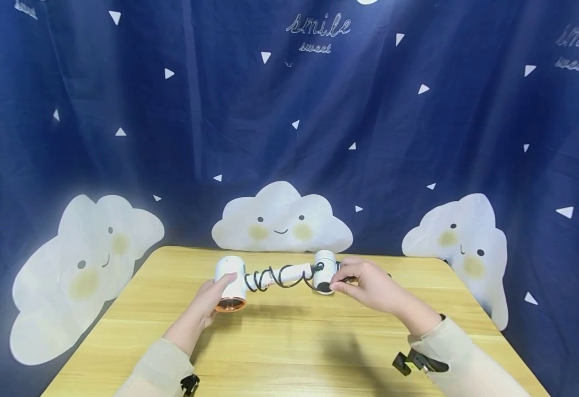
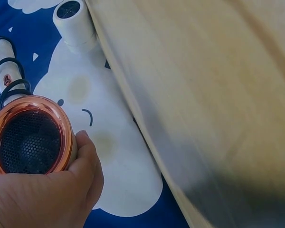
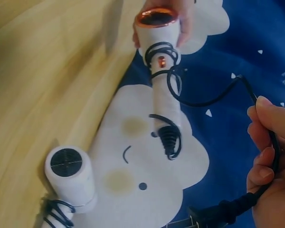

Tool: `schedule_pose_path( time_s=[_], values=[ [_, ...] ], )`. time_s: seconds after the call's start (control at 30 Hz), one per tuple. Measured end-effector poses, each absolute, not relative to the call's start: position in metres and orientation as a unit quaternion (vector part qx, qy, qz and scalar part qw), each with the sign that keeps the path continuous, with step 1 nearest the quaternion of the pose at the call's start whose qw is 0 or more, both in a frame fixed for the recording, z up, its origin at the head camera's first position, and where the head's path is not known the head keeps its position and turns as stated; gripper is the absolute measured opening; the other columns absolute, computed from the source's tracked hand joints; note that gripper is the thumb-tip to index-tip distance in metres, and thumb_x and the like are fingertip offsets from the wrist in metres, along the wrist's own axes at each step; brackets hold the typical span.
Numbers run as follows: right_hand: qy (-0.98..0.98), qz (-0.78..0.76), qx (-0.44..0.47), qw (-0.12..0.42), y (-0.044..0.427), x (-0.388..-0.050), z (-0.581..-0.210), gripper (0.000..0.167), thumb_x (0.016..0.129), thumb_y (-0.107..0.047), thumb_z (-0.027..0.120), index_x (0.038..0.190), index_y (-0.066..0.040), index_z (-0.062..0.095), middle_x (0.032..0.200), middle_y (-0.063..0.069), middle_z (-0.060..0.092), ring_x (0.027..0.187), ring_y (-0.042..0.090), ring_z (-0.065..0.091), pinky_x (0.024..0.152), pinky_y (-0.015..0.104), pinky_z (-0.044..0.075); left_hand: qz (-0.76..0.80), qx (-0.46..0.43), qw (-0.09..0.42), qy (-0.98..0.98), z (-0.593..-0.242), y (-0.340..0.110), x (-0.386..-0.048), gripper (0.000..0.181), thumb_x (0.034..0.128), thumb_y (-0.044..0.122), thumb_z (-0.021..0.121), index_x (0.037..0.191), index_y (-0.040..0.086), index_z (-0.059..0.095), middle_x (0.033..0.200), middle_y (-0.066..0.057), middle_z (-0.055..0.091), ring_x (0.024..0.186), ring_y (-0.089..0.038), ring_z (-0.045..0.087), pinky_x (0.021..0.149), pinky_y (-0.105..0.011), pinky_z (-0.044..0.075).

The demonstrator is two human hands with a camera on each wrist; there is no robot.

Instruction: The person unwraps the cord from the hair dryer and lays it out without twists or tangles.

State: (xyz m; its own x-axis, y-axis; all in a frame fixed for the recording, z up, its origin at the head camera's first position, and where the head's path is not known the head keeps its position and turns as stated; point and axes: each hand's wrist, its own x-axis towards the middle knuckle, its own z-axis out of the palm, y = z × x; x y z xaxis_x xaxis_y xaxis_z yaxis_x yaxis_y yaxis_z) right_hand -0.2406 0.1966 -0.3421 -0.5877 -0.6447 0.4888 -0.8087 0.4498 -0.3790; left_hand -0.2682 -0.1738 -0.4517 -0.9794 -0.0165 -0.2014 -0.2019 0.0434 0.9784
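My left hand [image 1: 206, 300] grips the barrel of a white hair dryer [image 1: 229, 275] with a copper-coloured rim round its black mesh outlet [image 2: 31, 142]. Its handle [image 3: 166, 97] points rightward in the head view, loosely wound with black cord [image 1: 264, 279]. The fingers of my right hand [image 1: 366, 281] pinch a length of this cord [image 3: 274, 147], and the two-pin plug [image 3: 218, 213] hangs out below the palm. Just left of my right hand in the head view is a second white dryer [image 1: 325, 259] with a dark round grille [image 3: 66, 162]; black cord wraps its handle.
The wooden table [image 1: 269, 353] has its far edge close to a dark blue curtain [image 1: 250, 121] printed with smiling clouds. Both dryers are towards that edge. Black straps with small mounts [image 1: 421, 361] sit on my wrists.
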Motion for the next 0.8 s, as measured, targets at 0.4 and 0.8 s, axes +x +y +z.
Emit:
schedule_pose_path(
  time_s=[0.4,0.8],
  values=[
    [-0.816,0.293,0.456,0.2,0.19,-0.25,-0.321,0.006,0.085,-0.009,0.079,0.085,-0.014,0.076,0.073,-0.013,0.052,0.069,0.008,0.047,0.058,0.021,0.042,0.687,-0.068,0.072,0.72,-0.451,-0.173,-0.269,0.063,0.0948,0.05,0.059,0.123,-0.006,0.052,0.096,-0.011,0.067,0.081,-0.019,0.065,0.074,-0.03,0.054],
    [-0.815,0.301,0.44,0.227,0.185,-0.262,-0.31,0.002,0.087,-0.012,0.077,0.087,-0.01,0.077,0.074,-0.012,0.054,0.067,0.015,0.048,0.058,0.022,0.039,0.686,-0.069,0.074,0.72,-0.448,-0.17,-0.265,0.063,0.0945,0.048,0.06,0.124,-0.007,0.051,0.098,-0.013,0.067,0.082,-0.02,0.066,0.074,-0.03,0.054]
  ],
)
